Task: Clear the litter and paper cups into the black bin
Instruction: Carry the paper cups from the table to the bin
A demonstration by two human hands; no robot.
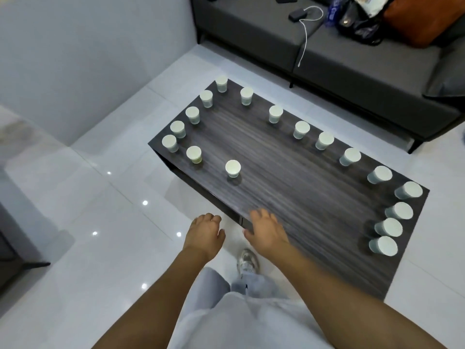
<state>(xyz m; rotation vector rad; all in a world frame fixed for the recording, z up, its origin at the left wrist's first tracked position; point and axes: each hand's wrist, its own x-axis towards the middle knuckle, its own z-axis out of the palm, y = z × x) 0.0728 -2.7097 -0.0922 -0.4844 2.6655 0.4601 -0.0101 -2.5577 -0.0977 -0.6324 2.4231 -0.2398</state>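
Your left hand (205,234) and right hand (266,231) hang loose, holding nothing; beyond them paper cups (233,168) stand upright (upside down) on the table (289,177).

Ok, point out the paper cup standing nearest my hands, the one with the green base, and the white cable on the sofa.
Nearest paper cup (232,168): head view, on its white top face.
Green-based cup (194,154): head view, on its top face.
White cable (305,39): head view, on its straight run down the sofa seat.
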